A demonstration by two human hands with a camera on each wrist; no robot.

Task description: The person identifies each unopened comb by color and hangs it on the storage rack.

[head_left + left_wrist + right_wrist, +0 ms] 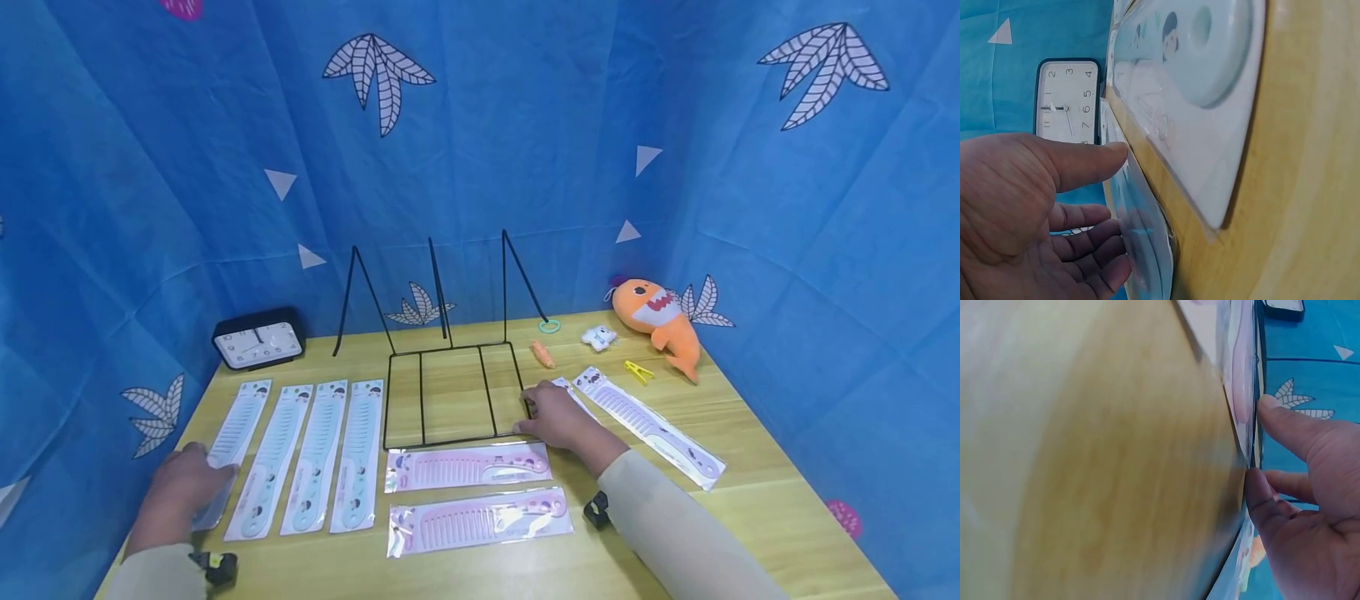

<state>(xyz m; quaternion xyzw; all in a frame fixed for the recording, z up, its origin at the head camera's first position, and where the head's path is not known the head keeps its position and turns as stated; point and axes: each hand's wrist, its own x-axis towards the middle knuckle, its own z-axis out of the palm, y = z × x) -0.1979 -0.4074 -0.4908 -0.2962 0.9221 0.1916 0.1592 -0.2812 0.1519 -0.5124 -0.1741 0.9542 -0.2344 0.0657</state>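
My left hand [182, 483] lies over the leftmost packaged light-blue comb [242, 421]. In the left wrist view its thumb [1094, 164] reaches one edge of that package, and the loosely bent fingers lie along the other. Three more packaged blue combs [273, 458] lie to its right. At the right front corner of a black wire rack [450, 439], my right hand [557, 414] has thumb and fingers curled about the wire. Two packaged pink combs lie crosswise before the rack, one nearer it [465, 467]. Another package [573, 396] is partly hidden behind the right hand.
A further packaged purple comb [648, 425] slants at the right. Behind are a black-framed clock [258, 337], an orange shark plush [660, 325], a yellow clip [639, 372], a small white toy [598, 337], an orange piece [542, 354] and a green ring [550, 327]. Blue curtains [480, 150] enclose the table.
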